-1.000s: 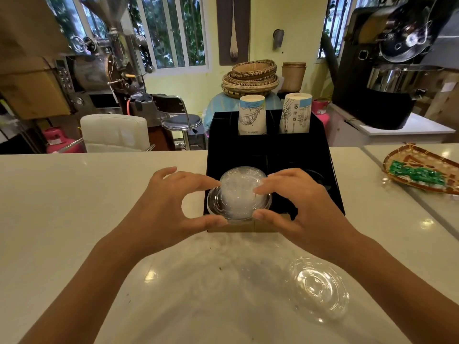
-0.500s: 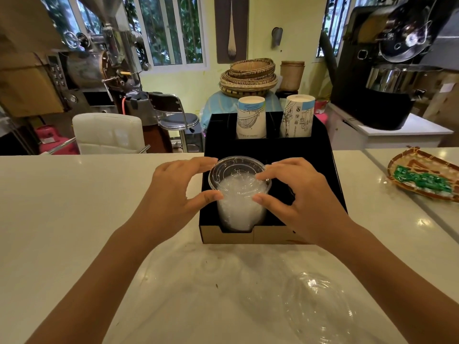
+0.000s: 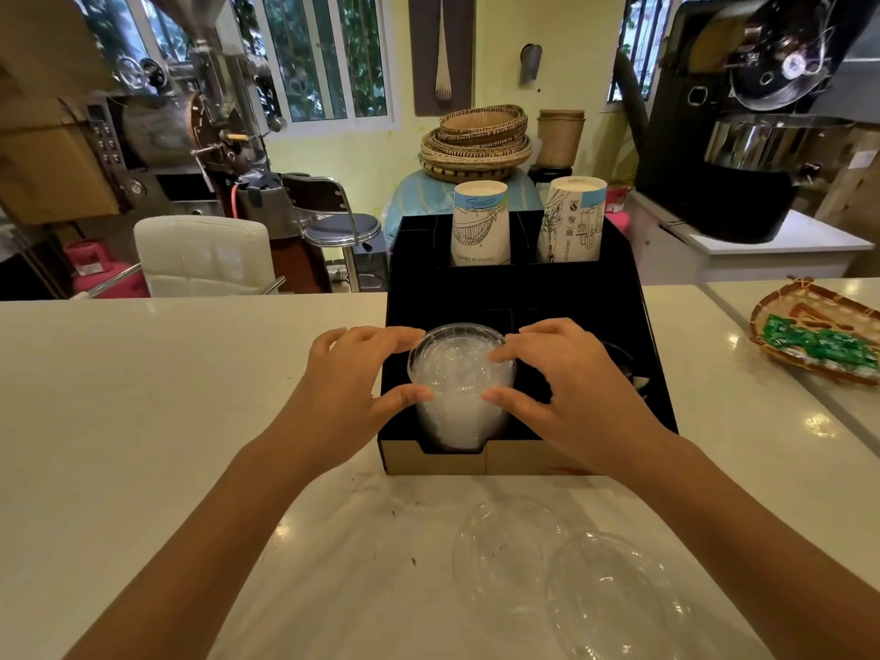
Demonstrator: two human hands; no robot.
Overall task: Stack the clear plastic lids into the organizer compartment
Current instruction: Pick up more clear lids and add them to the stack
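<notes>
Pinching from both sides, the left hand [image 3: 350,393] and right hand [image 3: 569,397] grip the upright lid stack [image 3: 459,388], axis vertical, in the organizer [image 3: 519,288]'s front-left compartment; loose lids [image 3: 562,578] lie on the tabletop [image 3: 166,397].

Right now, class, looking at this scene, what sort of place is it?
Probably a small café or coffee roastery: a black drum coffee roaster, printed paper cups in a black cardboard organizer, and a stack of clear plastic lids.
</notes>
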